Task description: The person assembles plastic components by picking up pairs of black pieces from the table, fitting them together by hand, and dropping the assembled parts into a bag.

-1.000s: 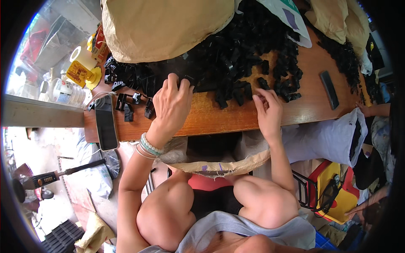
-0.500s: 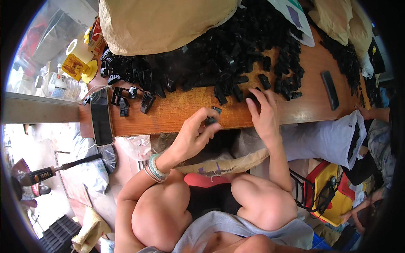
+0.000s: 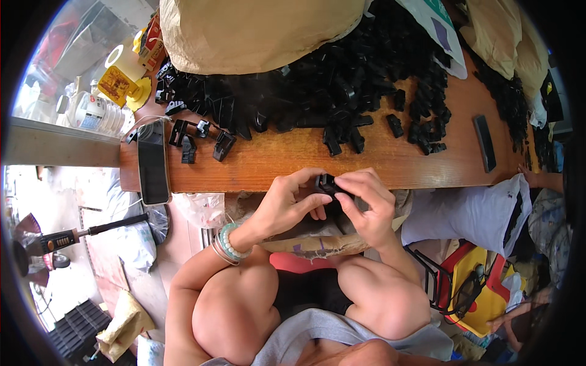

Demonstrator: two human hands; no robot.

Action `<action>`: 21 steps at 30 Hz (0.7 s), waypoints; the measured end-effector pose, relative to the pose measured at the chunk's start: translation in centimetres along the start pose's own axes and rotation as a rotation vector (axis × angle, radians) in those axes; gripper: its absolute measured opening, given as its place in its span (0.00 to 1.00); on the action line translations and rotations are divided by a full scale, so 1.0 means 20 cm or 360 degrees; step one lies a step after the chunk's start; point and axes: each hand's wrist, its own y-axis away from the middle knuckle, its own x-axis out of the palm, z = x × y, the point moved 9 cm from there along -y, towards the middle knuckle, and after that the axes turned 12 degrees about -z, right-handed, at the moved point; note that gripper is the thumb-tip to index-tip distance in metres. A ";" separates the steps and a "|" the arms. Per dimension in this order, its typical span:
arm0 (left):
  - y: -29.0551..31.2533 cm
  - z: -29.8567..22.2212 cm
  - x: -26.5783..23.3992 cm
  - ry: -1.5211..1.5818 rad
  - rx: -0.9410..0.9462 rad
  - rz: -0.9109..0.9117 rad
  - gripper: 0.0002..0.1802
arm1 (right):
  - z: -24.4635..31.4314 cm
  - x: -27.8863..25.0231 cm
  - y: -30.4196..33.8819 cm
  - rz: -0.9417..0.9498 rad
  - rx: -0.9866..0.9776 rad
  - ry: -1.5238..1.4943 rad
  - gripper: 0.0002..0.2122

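Just off the front edge of the wooden table, both hands meet on a small black plastic part (image 3: 328, 183). My left hand (image 3: 292, 201), with a beaded bracelet at the wrist, grips it between thumb and fingers. Thumb and fingertips of my right hand (image 3: 370, 204) pinch it from the other side. Whether it is one part or two held together, I cannot tell, as fingers cover much of it. Beyond my hands, a large heap of similar black plastic parts (image 3: 293, 100) spreads over the table (image 3: 268, 165).
A phone (image 3: 153, 163) lies at the left table edge, a dark flat bar (image 3: 484, 143) at the right. A tan sack (image 3: 262, 36) covers part of the heap. Below right are a white sack (image 3: 467, 210) and a red and yellow chair (image 3: 479, 287); another person's arm (image 3: 525, 308) shows there.
My right hand has left the parts at the heap's front edge and come back toward me to meet my left hand. The left hand has lowered slightly, still gripping a black part.
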 end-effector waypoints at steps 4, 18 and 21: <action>0.00 0.03 -0.01 0.0000 -0.0032 -0.0040 0.18 | 0.02 0.05 0.02 0.0175 -0.0065 0.0094 0.13; -0.14 -0.31 -0.20 -0.1460 0.1061 -0.0787 0.25 | -0.20 -0.08 -0.06 -0.0048 0.0470 0.0167 0.10; -0.22 -0.32 -0.18 -0.1958 0.1304 -0.0860 0.19 | -0.24 -0.12 -0.15 -0.0119 -0.0143 0.0736 0.14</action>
